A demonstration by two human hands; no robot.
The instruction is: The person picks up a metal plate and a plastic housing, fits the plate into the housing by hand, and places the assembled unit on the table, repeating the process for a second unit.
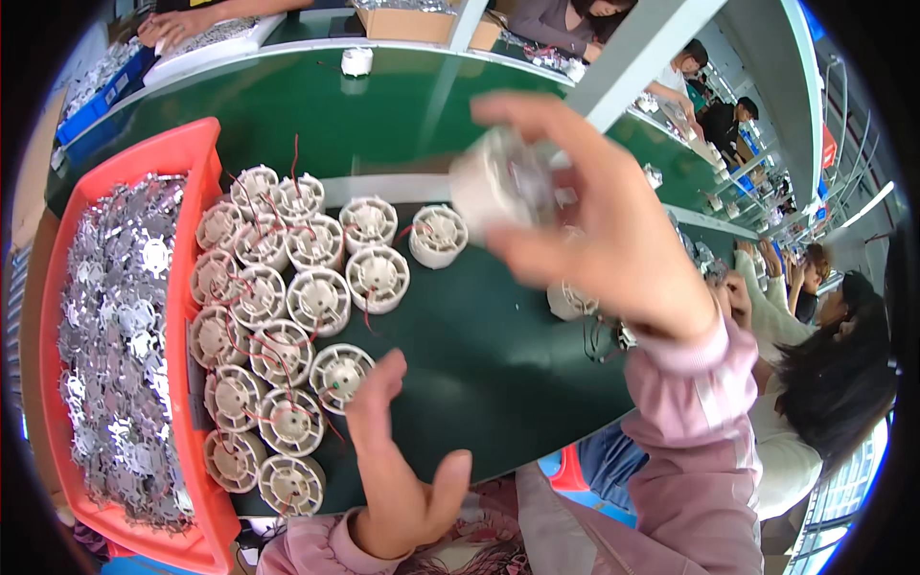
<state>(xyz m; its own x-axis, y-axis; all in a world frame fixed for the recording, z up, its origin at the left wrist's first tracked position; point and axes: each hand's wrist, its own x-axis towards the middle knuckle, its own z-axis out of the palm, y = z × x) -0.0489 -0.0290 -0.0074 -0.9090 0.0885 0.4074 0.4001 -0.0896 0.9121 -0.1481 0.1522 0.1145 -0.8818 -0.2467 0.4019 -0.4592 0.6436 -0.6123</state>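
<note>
My right hand [613, 230] is raised over the far side of the dark green work surface, its thumb and fingers gripping a white round plastic housing [482, 182]. Motion blurs both the fingers and that part. My left hand [398, 479] hovers near the front edge, index finger and thumb spread apart, with nothing between them. Its index fingertip comes close to a spoked white housing [337, 376]; whether they touch I cannot tell. Left of it, several similar housings with thin red wires [287, 355] stand in packed rows. Another housing [570, 299] sits partly hidden behind my right wrist.
A red bin [206, 335] full of thin silvery metal pieces [125, 355] stands at the left. Beyond the metal edge runs a green conveyor belt [278, 101] carrying a white part [357, 62]. A grey post [642, 57] rises at the far right. Co-workers sit across and at right.
</note>
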